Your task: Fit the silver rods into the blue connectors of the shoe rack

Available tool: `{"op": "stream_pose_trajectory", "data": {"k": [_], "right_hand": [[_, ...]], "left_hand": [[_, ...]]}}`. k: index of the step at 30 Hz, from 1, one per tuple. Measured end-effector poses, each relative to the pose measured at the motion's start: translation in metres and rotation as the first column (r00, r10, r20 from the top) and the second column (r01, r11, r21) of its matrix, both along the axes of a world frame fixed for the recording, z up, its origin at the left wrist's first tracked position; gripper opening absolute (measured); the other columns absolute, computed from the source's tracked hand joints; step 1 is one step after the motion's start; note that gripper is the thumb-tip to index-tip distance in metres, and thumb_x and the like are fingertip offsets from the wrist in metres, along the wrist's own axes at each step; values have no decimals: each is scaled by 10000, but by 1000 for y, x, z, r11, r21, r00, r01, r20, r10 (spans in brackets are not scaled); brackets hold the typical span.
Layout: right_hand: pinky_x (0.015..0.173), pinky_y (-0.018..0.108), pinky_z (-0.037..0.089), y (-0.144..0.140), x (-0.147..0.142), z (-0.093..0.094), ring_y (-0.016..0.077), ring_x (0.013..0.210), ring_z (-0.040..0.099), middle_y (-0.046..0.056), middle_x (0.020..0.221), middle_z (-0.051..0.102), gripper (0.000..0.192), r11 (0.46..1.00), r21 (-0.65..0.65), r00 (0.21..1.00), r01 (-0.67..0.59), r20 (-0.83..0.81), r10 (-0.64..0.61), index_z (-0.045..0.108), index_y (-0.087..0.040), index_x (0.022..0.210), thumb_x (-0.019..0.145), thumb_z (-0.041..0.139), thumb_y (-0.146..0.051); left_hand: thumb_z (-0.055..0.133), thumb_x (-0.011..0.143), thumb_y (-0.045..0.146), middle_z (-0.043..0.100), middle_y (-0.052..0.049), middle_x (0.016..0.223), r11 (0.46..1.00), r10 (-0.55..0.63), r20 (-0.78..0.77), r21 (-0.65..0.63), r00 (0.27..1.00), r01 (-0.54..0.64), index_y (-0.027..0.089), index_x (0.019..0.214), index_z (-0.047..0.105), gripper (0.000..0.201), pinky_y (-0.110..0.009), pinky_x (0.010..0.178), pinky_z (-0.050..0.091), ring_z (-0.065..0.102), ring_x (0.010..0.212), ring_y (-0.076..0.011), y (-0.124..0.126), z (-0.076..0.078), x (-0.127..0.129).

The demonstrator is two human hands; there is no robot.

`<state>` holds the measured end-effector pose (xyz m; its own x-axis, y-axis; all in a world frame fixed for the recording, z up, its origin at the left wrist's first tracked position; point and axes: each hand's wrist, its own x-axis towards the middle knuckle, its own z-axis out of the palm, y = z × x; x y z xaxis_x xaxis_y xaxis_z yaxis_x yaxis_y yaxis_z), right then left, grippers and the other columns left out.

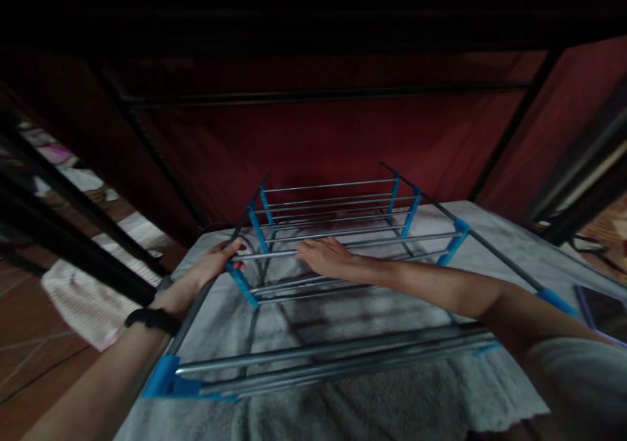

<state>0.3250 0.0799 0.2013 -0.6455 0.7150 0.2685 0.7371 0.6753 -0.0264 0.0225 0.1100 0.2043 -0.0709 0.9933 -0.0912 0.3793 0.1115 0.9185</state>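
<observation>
A shoe rack [337, 349] of grey metal tubes and blue plastic brackets lies across a grey cloth. My left hand [223, 258] is closed around the left end of one crossbar, at a blue bracket [242, 285] on the side pole. Farther along that same crossbar [404, 240], my right hand [323, 257] rests with its fingers curled over the tube. Part of the grip under the right hand is hidden. Closer to me, several thicker-looking tubes run between a blue bracket [164, 379] at lower left and the right side, partly behind my right forearm.
The grey cloth [470, 251] covers the surface under the rack. Dark red panels [343, 137] with a black metal frame [318, 96] stand close behind. At left, black bars [78, 245] rise beside a pale cloth [105, 291] over a tiled floor. A dark flat device [605, 310] lies at right.
</observation>
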Motion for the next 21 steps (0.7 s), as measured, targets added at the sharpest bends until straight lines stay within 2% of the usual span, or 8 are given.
{"op": "stream_pose_trajectory", "data": {"k": [3, 6, 12, 21], "right_hand": [[634, 280, 426, 0, 0, 0, 190, 888, 680, 61, 1064, 708, 271, 1000, -10, 1000, 10, 12, -10, 619, -201, 1063, 1064, 398, -357], [644, 278, 423, -1, 1, 1, 187, 902, 682, 58, 1082, 707, 278, 999, -31, 1000, 5, 19, -4, 626, -208, 1088, 1066, 393, -358], [672, 288, 430, 0, 2, 1, 189, 909, 686, 58, 1096, 705, 283, 999, -33, 999, 3, 37, -2, 632, -208, 1108, 1068, 387, -344], [710, 288, 443, -2, 1, 4, 207, 948, 693, 69, 1120, 713, 270, 998, -56, 998, -11, 56, 14, 635, -212, 1110, 1064, 396, -330]], "left_hand": [[739, 677, 673, 608, 2, 594, 999, 7, 138, -32, 990, -3, 144, 928, 661, 590, -238, 496, 476, 607, 516, -157, -3, -1, 6], [717, 711, 673, 601, 1, 571, 999, 16, 191, -40, 981, -8, 149, 912, 663, 564, -231, 491, 465, 578, 494, -143, -5, -2, 7], [689, 788, 609, 596, 2, 579, 999, 29, 188, -31, 982, -23, 134, 851, 661, 480, -216, 492, 469, 587, 498, -132, -6, 2, 10], [627, 852, 601, 624, -11, 611, 998, 37, 115, -48, 993, -32, 137, 903, 648, 467, -244, 491, 488, 639, 525, -169, -5, 4, 11]]}}
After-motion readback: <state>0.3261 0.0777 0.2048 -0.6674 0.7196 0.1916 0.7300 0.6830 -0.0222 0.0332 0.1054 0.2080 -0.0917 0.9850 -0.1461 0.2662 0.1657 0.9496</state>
